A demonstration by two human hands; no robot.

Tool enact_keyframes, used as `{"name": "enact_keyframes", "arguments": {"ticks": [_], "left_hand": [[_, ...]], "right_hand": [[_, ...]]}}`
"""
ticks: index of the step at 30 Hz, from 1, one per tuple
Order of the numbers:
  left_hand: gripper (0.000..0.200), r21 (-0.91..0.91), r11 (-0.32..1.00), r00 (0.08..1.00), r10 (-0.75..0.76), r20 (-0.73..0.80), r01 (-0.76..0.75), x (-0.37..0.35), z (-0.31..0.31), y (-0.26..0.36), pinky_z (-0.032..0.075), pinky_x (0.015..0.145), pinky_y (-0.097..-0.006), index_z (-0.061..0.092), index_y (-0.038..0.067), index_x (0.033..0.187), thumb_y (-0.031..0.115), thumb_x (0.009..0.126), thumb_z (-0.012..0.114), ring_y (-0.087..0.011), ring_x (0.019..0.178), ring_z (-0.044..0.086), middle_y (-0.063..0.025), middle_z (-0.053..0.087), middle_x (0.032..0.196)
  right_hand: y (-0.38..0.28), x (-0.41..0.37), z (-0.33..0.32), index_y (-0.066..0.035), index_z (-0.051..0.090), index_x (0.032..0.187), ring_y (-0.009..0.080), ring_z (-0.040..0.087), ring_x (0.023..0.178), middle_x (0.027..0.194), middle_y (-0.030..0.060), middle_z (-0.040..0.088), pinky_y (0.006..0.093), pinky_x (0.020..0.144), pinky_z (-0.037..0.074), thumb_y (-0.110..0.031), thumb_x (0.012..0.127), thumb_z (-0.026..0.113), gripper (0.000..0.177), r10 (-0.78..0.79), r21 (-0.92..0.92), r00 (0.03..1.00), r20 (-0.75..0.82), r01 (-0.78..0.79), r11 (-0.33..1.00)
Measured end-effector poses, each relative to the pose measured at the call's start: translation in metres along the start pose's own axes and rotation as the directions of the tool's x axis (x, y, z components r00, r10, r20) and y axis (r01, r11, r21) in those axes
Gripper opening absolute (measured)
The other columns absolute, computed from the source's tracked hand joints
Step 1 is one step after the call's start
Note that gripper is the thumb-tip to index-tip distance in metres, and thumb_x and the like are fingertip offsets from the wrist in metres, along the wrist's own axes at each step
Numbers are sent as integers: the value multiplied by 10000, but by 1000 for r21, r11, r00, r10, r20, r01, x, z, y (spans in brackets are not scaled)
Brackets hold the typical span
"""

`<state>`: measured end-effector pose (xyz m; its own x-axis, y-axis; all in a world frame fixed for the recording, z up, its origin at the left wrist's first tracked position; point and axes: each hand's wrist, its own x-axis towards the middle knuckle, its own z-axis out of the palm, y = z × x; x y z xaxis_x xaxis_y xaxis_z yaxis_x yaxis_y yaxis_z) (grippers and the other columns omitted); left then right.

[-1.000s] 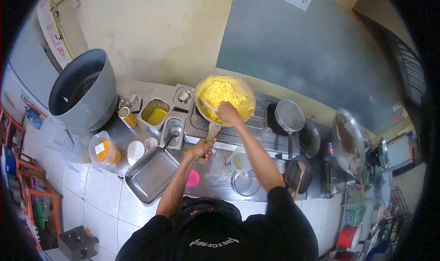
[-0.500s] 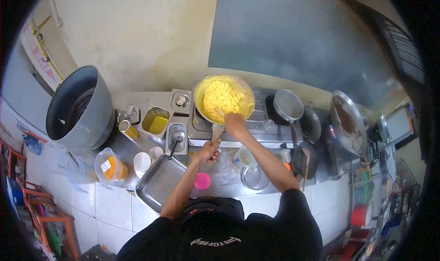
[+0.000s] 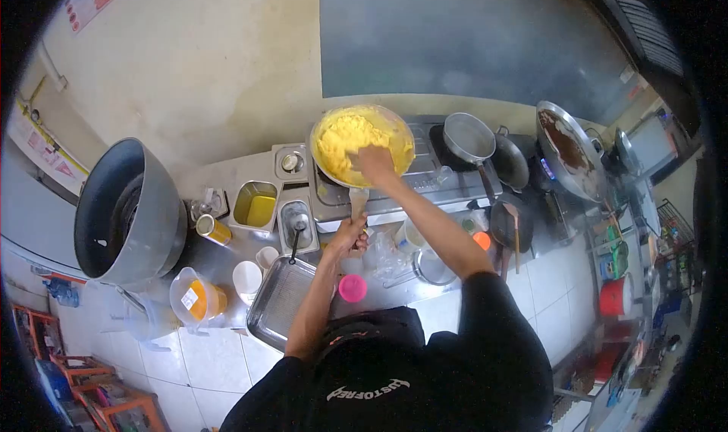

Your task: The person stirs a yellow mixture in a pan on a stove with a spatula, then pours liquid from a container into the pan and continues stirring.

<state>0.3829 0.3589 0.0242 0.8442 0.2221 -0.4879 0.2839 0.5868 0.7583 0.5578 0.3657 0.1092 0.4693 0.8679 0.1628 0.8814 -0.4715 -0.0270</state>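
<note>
A large round pan on the stove holds a heap of soft yellow mixture. My left hand is closed around the pan's pale handle, on the side nearest me. Over the mixture, my right hand is closed, knuckles up, at the near inner side of the pan. It grips what looks like a spatula, mostly hidden under the fingers and blurred. Below my left hand lie a bright pink round item and a mesh-bottomed metal tray.
Left of the stove stand a big grey pot, a metal container of yellow liquid, a can and a plastic jug. A saucepan, dark pan and large wok are to the right.
The view has shifted slightly. My right hand has moved farther up and left over the yellow mixture, covering the utensil that showed before. My left hand keeps its hold on the handle.
</note>
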Motion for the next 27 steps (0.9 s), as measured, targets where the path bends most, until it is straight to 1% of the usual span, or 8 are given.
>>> {"name": "enact_keyframes", "arguments": {"ticks": [3,7,13,16,18,22,25,27], "left_hand": [[416,27,998,997,51,-51,-50,-10,4,1,355,392,-253,384,115,744,484,853,543,-89,424,375,12,380,550],[429,-61,998,999,25,-21,-26,-11,3,1,347,387,-255,384,109,739,485,838,567,-89,419,373,9,388,546],[400,-49,999,998,4,-60,-7,-14,14,3,349,387,-258,409,91,791,455,851,564,-95,411,365,-4,393,545],[398,-93,995,999,21,-48,-25,-11,14,1,353,388,-252,408,90,790,449,850,569,-91,408,358,3,372,541],[408,-81,997,998,-3,-63,-2,-10,18,5,337,376,-250,408,87,791,455,843,577,-81,405,336,13,358,542],[446,-68,998,998,6,-65,-10,-6,17,-1,328,355,-257,408,82,796,490,823,586,-73,396,316,20,356,548],[440,-31,999,992,-28,-124,24,-5,21,0,346,359,-259,406,80,804,481,827,586,-77,392,328,19,356,544],[432,-32,999,994,-15,-107,11,-8,22,1,337,358,-260,408,71,818,467,835,581,-78,392,330,16,361,544]], "right_hand": [[23,25,-17,-43,668,713,290,647,706,719,149,649,389,603,505,-185,651,632,159,31,-30,995,-94,-34,999],[37,-27,-107,-19,662,769,319,643,700,754,194,639,414,612,509,-125,696,572,157,-90,-147,977,191,119,982],[55,23,25,-17,660,796,341,634,710,786,199,640,419,640,512,-104,702,564,160,-18,4,999,-46,18,1000],[77,27,-39,-36,673,809,303,651,738,774,174,652,386,611,509,-123,748,523,184,-50,-64,999,16,51,997],[83,3,-111,-7,661,830,347,635,721,791,203,639,445,613,497,-103,706,560,186,-114,-74,972,205,132,989],[84,-15,-57,-8,665,817,345,636,723,786,199,641,448,602,495,-123,712,551,193,-143,-94,979,143,158,983],[88,6,3,-9,664,807,348,636,730,788,202,641,436,621,501,-156,721,540,211,-84,56,996,36,82,995],[102,46,25,-7,664,766,338,637,727,783,204,639,426,627,500,-189,733,524,232,-81,-52,990,-112,76,996]]}}
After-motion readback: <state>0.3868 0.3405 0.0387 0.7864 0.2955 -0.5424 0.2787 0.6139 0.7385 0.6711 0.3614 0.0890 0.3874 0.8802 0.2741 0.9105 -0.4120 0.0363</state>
